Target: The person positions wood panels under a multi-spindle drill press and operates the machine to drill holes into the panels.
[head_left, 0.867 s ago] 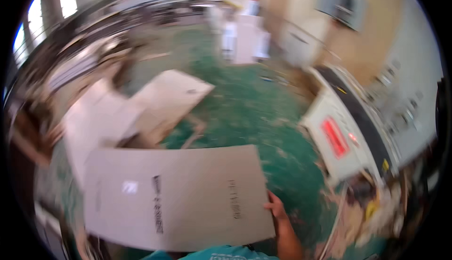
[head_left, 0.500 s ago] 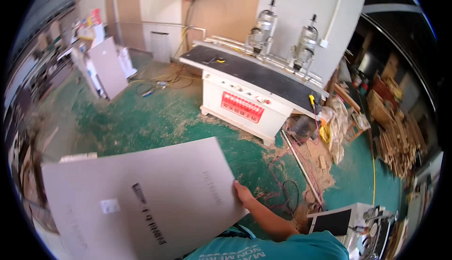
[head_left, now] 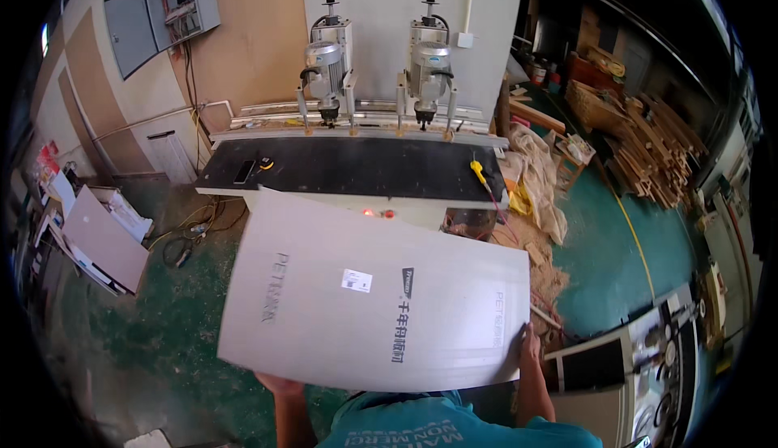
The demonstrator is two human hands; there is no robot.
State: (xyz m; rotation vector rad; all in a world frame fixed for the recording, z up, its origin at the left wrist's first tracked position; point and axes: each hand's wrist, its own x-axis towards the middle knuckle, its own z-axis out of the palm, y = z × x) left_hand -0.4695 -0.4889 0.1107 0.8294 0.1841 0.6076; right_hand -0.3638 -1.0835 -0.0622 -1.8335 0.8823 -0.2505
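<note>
I carry a large pale grey board (head_left: 324,318) with printing and a small white label on its face. My right hand (head_left: 530,349) is closed on its right edge, near the lower corner. Under its lower left edge is my left hand (head_left: 279,385), bearing the board, its fingertips hidden beneath. The far edge of the board reaches the front of a drilling machine's black table (head_left: 340,164) and hides much of the base. Two upright drill heads with motors (head_left: 326,67) stand behind that table.
On the black table lie a phone (head_left: 244,171), a tape measure (head_left: 266,163) and a yellow air gun (head_left: 478,171). Panels (head_left: 101,233) lean at left beside floor cables (head_left: 182,241). Another machine (head_left: 596,367) stands at lower right. Wood offcuts (head_left: 648,156) are piled far right.
My view has turned right and come closer to the drilling machine. The board has swung round in front of its table and lies more level. My left hand has come into view.
</note>
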